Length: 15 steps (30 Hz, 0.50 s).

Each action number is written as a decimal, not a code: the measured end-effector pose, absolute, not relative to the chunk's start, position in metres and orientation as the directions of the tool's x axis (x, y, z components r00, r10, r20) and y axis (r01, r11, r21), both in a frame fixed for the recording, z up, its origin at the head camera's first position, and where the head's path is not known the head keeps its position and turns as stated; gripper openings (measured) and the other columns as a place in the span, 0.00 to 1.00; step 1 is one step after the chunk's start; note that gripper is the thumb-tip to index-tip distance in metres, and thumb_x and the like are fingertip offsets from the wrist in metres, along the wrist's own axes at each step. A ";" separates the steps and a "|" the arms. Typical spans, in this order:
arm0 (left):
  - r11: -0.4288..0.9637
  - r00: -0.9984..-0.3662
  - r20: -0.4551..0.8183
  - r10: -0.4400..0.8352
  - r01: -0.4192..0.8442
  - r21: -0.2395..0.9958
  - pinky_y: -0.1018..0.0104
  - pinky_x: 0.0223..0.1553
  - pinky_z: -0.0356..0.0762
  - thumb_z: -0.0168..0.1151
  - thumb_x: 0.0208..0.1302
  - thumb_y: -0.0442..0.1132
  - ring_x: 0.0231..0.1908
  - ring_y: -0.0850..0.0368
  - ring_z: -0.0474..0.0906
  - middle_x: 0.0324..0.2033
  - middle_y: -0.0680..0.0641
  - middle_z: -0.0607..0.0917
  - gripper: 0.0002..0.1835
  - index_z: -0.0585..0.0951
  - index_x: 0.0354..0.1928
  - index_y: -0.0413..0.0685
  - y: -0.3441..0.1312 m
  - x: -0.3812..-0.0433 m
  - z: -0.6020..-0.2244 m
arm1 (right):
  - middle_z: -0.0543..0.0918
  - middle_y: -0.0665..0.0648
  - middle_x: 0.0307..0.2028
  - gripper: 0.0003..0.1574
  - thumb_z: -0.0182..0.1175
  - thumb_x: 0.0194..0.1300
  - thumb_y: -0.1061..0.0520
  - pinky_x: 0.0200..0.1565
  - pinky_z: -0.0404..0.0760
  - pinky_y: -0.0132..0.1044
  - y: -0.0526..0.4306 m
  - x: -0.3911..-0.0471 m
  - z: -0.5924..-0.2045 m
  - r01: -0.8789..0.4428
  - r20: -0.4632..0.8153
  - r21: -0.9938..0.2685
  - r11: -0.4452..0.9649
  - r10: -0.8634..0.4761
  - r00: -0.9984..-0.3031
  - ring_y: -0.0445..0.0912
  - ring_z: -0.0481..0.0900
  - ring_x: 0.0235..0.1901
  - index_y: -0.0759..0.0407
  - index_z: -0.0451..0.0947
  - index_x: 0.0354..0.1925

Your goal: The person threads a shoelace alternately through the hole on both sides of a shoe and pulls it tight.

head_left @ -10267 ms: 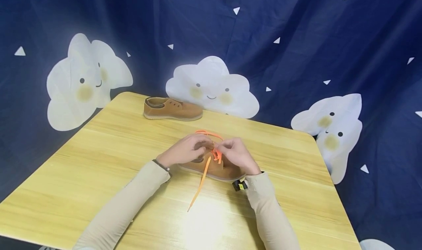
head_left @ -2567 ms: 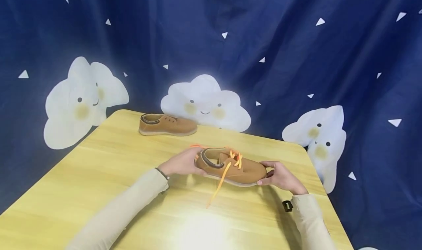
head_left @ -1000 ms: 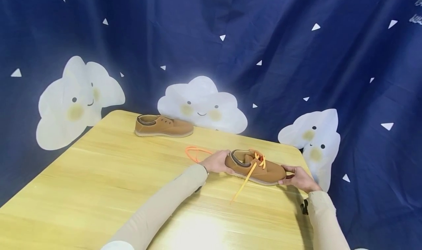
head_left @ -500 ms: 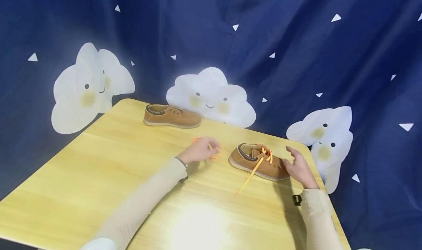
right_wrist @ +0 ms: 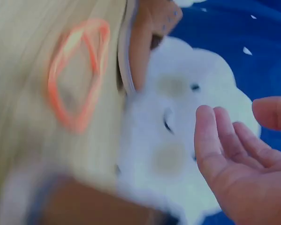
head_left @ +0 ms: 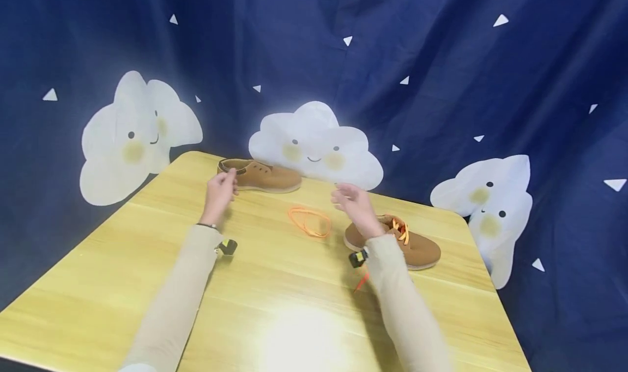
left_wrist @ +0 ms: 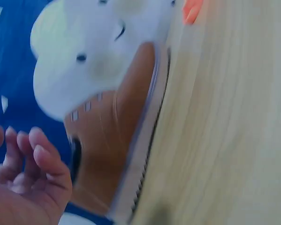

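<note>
At the back of the table stands a brown shoe [head_left: 277, 180] with bare eyelets. My left hand [head_left: 218, 197] hovers by its heel, overlapping it in the head view; the left wrist view shows loosely bent fingers [left_wrist: 49, 161] beside the shoe opening, holding nothing. To the right sits the second brown shoe [head_left: 423, 252], with orange lace through its eyelets and one end trailing onto the table. Over its heel my right hand [head_left: 357, 205] hangs in the air, fingers relaxed and bare in the right wrist view. Forearm and hand hide part of this shoe.
Between the shoes a loose orange lace [right_wrist: 74, 123] lies coiled on the wooden table [head_left: 275, 274]. Behind the table hangs a dark blue curtain [head_left: 402, 45] with clouds and triangles. The table's right edge runs close to the laced shoe.
The laced shoe was carried right by both hands, set down and released. My left hand then moved left past the coiled lace to the back shoe; my right hand moved left off the toe.
</note>
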<state>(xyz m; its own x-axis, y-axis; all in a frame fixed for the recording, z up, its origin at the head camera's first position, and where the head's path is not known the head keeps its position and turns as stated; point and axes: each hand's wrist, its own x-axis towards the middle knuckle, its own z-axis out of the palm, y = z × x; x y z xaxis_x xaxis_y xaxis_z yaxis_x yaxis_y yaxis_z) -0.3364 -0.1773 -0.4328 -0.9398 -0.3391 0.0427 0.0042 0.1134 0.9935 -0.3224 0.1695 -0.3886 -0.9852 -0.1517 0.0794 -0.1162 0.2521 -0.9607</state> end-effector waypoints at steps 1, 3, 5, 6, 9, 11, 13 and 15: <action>0.075 -0.925 0.023 -0.379 -0.006 0.997 0.77 0.27 0.74 0.50 0.79 0.58 0.29 0.63 0.78 0.27 0.56 0.80 0.23 0.77 0.39 0.44 -0.185 -0.337 -0.434 | 0.80 0.73 0.61 0.26 0.57 0.76 0.60 0.61 0.83 0.47 0.159 -0.328 -0.392 -0.083 0.050 -0.972 0.218 -0.154 -0.987 0.61 0.83 0.58 0.68 0.71 0.68; 0.010 -0.898 -0.012 -0.440 -0.018 1.000 0.78 0.27 0.74 0.49 0.80 0.56 0.30 0.63 0.78 0.27 0.57 0.79 0.20 0.76 0.37 0.47 -0.197 -0.338 -0.438 | 0.79 0.73 0.62 0.27 0.56 0.76 0.62 0.63 0.82 0.47 0.141 -0.340 -0.399 -0.017 -0.008 -0.987 0.159 -0.153 -0.988 0.62 0.82 0.60 0.70 0.70 0.68; -0.040 -0.878 -0.045 -0.477 -0.029 0.999 0.77 0.28 0.75 0.47 0.81 0.53 0.31 0.63 0.78 0.29 0.56 0.78 0.18 0.74 0.38 0.49 -0.207 -0.340 -0.444 | 0.78 0.74 0.63 0.28 0.55 0.76 0.63 0.65 0.81 0.48 0.127 -0.350 -0.405 0.032 -0.049 -0.993 0.114 -0.154 -0.987 0.65 0.80 0.62 0.71 0.68 0.69; -0.059 -0.872 -0.066 -0.485 -0.043 0.997 0.77 0.30 0.76 0.46 0.82 0.52 0.33 0.63 0.78 0.32 0.55 0.77 0.16 0.74 0.40 0.50 -0.211 -0.341 -0.446 | 0.77 0.74 0.64 0.29 0.55 0.75 0.63 0.66 0.80 0.49 0.121 -0.354 -0.409 0.055 -0.070 -0.994 0.097 -0.155 -0.985 0.66 0.79 0.64 0.72 0.67 0.70; -0.123 -0.861 -0.150 -0.485 -0.102 0.987 0.72 0.41 0.80 0.44 0.82 0.53 0.43 0.60 0.77 0.45 0.51 0.77 0.16 0.72 0.51 0.49 -0.218 -0.343 -0.456 | 0.73 0.73 0.68 0.32 0.55 0.75 0.63 0.68 0.78 0.50 0.107 -0.367 -0.418 0.098 -0.108 -0.993 0.070 -0.156 -0.982 0.68 0.75 0.67 0.73 0.64 0.72; -0.163 -0.869 -0.198 -0.453 -0.137 0.977 0.68 0.54 0.80 0.41 0.82 0.55 0.55 0.56 0.75 0.59 0.46 0.73 0.22 0.67 0.65 0.48 -0.221 -0.344 -0.461 | 0.71 0.73 0.70 0.34 0.55 0.74 0.62 0.69 0.77 0.51 0.100 -0.375 -0.424 0.123 -0.130 -0.991 0.057 -0.149 -0.980 0.67 0.74 0.69 0.72 0.62 0.74; -0.200 -0.888 -0.220 -0.403 -0.149 0.968 0.62 0.67 0.75 0.39 0.82 0.56 0.69 0.50 0.68 0.73 0.41 0.64 0.30 0.57 0.76 0.48 -0.223 -0.345 -0.465 | 0.71 0.72 0.70 0.35 0.55 0.74 0.62 0.68 0.77 0.51 0.095 -0.381 -0.432 0.142 -0.147 -0.989 0.046 -0.129 -0.981 0.66 0.75 0.68 0.71 0.62 0.74; -0.243 -0.918 -0.219 -0.332 -0.141 0.960 0.57 0.77 0.63 0.37 0.83 0.57 0.79 0.46 0.54 0.81 0.40 0.49 0.36 0.45 0.82 0.48 -0.225 -0.345 -0.468 | 0.75 0.71 0.67 0.34 0.54 0.73 0.64 0.66 0.79 0.50 0.090 -0.387 -0.439 0.167 -0.166 -0.986 0.005 -0.108 -0.980 0.63 0.79 0.64 0.70 0.64 0.73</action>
